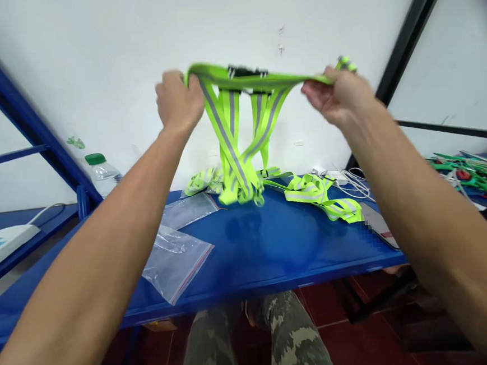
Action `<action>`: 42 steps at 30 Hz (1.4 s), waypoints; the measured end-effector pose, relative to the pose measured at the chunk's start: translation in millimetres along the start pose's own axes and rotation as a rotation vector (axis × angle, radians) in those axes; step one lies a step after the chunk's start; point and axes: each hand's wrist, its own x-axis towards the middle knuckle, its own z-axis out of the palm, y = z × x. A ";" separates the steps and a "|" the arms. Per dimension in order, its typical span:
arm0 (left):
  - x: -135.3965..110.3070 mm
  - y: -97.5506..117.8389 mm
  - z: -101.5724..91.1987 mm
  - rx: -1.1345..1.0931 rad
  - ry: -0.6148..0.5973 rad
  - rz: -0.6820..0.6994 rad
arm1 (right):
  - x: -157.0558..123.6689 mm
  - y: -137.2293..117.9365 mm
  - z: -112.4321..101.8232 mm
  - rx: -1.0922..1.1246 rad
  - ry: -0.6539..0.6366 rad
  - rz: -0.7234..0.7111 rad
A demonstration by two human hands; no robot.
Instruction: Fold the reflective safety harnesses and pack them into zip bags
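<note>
neon green reflective strap vest (225,133) held up above blue table (282,247). soft, light, floppy; best taken by top band. band pinched at each end by left hand (179,100) and right hand (338,96), fingers curled.

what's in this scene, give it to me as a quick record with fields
left hand: gripping one end of the top band
right hand: gripping the other end of the band
held item: neon yellow reflective harness, grey reflective stripes, black buckle on top, lower straps reaching the shelf
surface: blue metal shelf
on it: two clear zip bags, more reflective straps, white cables
behind it: plastic water bottle
</note>
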 end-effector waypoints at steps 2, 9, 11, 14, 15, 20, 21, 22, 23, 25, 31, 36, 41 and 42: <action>-0.4 4.6 -20.7 0.107 0.148 0.145 | -7.2 -17.8 -0.4 0.080 -0.037 -0.113; -106.6 -70.8 -37.0 0.382 -0.683 0.355 | -75.7 78.3 -71.5 0.004 0.116 0.173; -140.0 -95.8 -25.0 0.419 -0.894 0.355 | -95.4 125.3 -89.5 -0.112 0.121 0.388; -169.8 -112.3 -13.8 0.468 -1.077 0.340 | -115.6 171.4 -104.6 -0.168 0.139 0.515; -174.7 -111.3 -12.8 0.484 -1.094 0.325 | -120.1 179.2 -106.8 -0.161 0.120 0.519; -193.3 -71.3 -7.6 0.409 -0.867 0.412 | -136.3 183.1 -108.3 -0.088 -0.128 0.584; -199.6 -62.2 -2.9 0.361 -0.823 0.476 | -138.9 180.8 -108.5 -0.074 -0.160 0.606; -206.7 -54.8 3.4 0.292 -0.842 0.537 | -141.1 178.5 -109.3 -0.065 -0.183 0.626; -214.1 -49.8 11.0 0.220 -0.885 0.592 | -142.9 176.4 -110.6 -0.063 -0.203 0.642; -226.8 -47.4 27.7 0.141 -0.918 0.661 | -144.9 173.4 -114.7 -0.084 -0.251 0.668; -230.8 -64.8 58.6 0.085 -0.905 0.630 | -147.5 175.6 -125.6 -0.176 -0.172 0.572; -234.8 -60.8 62.6 0.098 -0.835 0.584 | -153.2 181.8 -122.4 -0.046 -0.024 0.467; -248.1 -57.3 65.5 0.078 -0.807 0.533 | -161.9 191.6 -114.1 -0.077 0.113 0.349; -249.3 -57.0 65.3 0.063 -0.811 0.523 | -163.6 193.5 -112.4 -0.131 0.107 0.290</action>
